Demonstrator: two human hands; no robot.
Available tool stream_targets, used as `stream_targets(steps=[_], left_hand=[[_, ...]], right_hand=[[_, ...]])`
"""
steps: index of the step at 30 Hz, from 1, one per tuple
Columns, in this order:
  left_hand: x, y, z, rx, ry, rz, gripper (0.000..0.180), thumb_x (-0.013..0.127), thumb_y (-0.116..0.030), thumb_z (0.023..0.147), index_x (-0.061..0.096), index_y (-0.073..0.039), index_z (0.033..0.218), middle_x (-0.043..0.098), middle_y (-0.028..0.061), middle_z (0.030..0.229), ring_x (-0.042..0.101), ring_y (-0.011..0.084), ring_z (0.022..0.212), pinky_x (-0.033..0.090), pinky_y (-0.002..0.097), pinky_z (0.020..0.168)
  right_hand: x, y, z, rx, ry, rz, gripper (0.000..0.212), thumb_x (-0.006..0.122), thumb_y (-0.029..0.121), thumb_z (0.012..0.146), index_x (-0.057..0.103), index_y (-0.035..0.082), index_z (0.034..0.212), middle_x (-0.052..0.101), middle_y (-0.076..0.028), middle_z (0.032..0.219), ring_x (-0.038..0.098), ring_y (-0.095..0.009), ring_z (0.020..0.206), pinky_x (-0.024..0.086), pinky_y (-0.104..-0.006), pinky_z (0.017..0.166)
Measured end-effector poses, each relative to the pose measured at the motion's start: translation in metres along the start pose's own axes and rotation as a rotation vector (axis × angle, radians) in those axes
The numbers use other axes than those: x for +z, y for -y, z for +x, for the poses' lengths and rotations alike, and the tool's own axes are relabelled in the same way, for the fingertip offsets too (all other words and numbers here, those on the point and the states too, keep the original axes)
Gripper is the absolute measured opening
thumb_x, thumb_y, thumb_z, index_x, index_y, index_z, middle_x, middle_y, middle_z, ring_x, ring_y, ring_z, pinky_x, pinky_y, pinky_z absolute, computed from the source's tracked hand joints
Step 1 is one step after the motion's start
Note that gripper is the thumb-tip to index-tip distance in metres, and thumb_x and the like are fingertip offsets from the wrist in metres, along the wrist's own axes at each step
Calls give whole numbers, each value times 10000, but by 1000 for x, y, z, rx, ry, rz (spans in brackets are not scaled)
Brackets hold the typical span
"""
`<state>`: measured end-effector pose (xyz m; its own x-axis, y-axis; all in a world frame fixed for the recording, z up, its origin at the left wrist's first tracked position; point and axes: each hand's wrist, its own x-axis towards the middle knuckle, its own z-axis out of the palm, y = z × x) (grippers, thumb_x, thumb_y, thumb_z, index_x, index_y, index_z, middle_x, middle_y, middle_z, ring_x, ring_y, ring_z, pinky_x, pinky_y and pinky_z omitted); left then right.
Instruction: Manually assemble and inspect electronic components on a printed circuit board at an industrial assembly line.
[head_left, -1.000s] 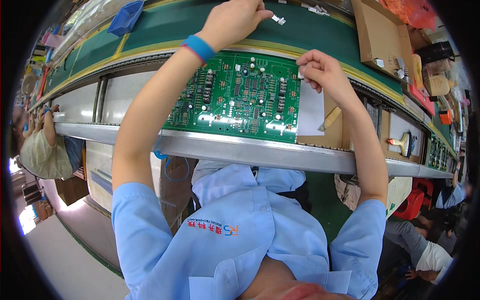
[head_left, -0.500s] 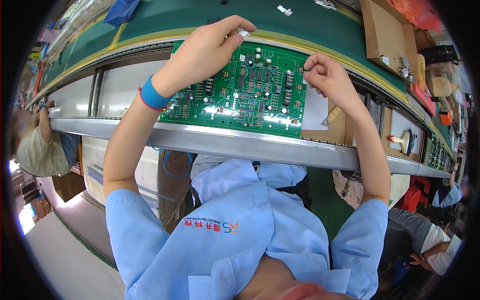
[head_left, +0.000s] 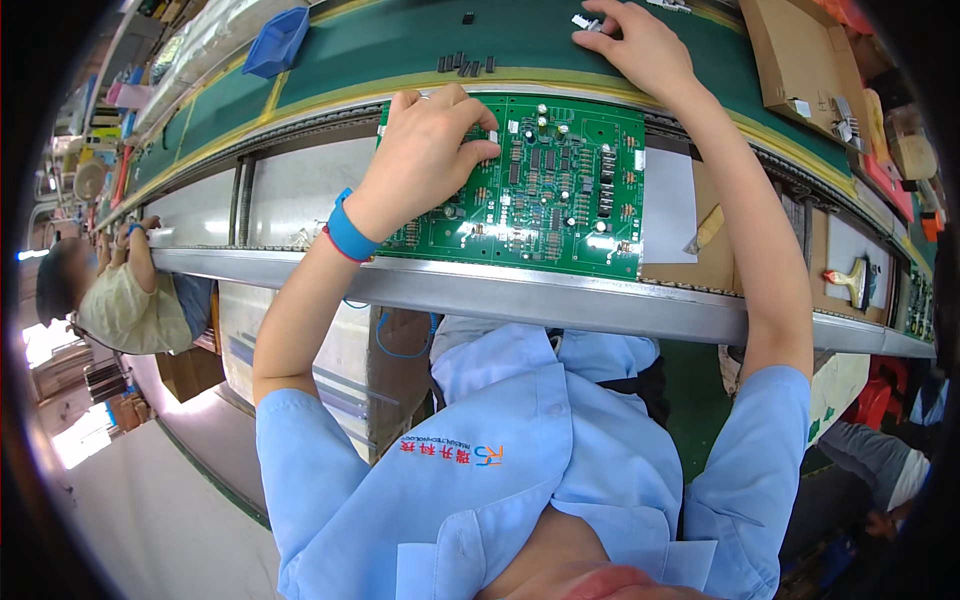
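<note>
My left hand [head_left: 425,150] is over the left half of a green circuit board [head_left: 570,245], thumb and forefinger pinching a small white connector [head_left: 494,137] close to the board's upper edge. Part of the board lies hidden beneath this hand. Beyond the board, my right hand [head_left: 640,48] reaches onto the green work surface, its thumb and fingers closed around small white connectors [head_left: 584,22]. Another white connector [head_left: 640,160] sits at the board's right edge. Resistors, capacitors and dark chips cover the board.
The board rests on metal conveyor rails [head_left: 480,283]. Several black parts [head_left: 467,66] lie beyond it. A blue bin [head_left: 276,43] stands far left, a cardboard box [head_left: 800,55] far right. A brush [head_left: 850,280] lies right. Another person [head_left: 140,290] is at the left.
My right hand has left the board's right edge, where a white connector now shows, and moved up to the loose connectors. My left hand has come down onto the board. The view has shifted slightly.
</note>
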<state>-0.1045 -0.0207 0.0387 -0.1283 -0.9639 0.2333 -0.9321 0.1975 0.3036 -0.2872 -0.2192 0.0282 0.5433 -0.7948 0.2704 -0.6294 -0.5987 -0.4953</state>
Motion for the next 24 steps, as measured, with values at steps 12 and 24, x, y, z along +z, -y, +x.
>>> stream_targets(steps=[12,24], left_hand=[[-7,-10,8,77,79,227,169,727,-154,790,670,-70,926,602,88,876,598,275,894,369,426,930],[-22,2,41,70,78,98,186,725,-174,810,690,-91,973,637,79,856,625,232,770,421,402,878]], right_hand=[[2,-2,-3,-33,-62,-3,180,663,221,863,625,53,915,637,-141,924,637,-350,867,507,-449,755],[-31,-41,-46,-116,62,417,168,643,190,916,657,43,995,630,-6,782,558,-57,665,436,-209,539]])
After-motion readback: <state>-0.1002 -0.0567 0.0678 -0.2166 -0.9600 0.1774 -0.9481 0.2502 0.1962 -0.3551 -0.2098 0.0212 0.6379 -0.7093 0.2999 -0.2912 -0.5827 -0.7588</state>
